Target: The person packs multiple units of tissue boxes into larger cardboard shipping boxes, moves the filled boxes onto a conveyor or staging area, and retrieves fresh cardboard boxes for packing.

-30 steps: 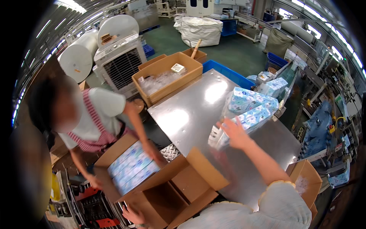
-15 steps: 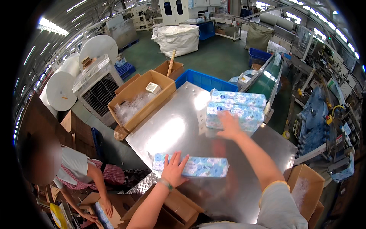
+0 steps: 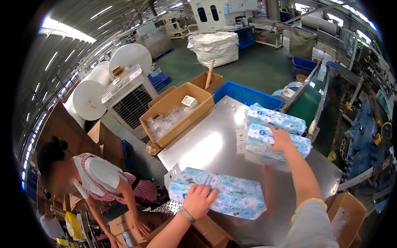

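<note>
Front pack (image 3: 223, 196) slid nearer; open carton (image 3: 175, 113) holds plastic bags (image 3: 165, 122).

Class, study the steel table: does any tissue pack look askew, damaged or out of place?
Nothing looks damaged. The pack under the left hand overhangs the steel table's near edge; the right hand rests on the far stack's nearer pack.

My shiny metal table (image 3: 215, 144) has a blue tissue pack (image 3: 219, 197) lying near me, and two more blue packs (image 3: 276, 132) far on the right.
</note>
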### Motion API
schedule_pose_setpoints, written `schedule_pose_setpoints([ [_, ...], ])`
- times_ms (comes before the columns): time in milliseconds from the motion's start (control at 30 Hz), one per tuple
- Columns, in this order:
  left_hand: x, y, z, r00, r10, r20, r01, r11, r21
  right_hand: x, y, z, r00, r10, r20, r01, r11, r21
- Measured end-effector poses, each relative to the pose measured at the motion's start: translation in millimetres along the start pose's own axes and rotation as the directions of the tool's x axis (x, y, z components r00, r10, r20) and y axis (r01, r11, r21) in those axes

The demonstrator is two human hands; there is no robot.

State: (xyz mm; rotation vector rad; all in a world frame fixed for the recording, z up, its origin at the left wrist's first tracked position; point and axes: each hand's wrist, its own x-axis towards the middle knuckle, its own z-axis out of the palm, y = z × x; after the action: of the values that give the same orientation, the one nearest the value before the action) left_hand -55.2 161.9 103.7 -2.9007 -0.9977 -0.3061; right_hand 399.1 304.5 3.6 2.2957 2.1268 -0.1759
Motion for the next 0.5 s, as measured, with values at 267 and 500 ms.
schedule_pose_setpoints([
  [267,-165.0,1.8,-87.4,0.63,-0.775,-0.051,0.272,0.282,-0.92,-89.6,-2.5,7.3,0.98,0.161,0.114,-0.193,0.892,0.408],
  [500,-332.9,59.0,-9.3,0.718,-0.667,0.198,0.641,0.524,-0.561,-167.3,-179.7,-55.1,0.991,0.069,-0.112,0.11,0.031,0.993],
])
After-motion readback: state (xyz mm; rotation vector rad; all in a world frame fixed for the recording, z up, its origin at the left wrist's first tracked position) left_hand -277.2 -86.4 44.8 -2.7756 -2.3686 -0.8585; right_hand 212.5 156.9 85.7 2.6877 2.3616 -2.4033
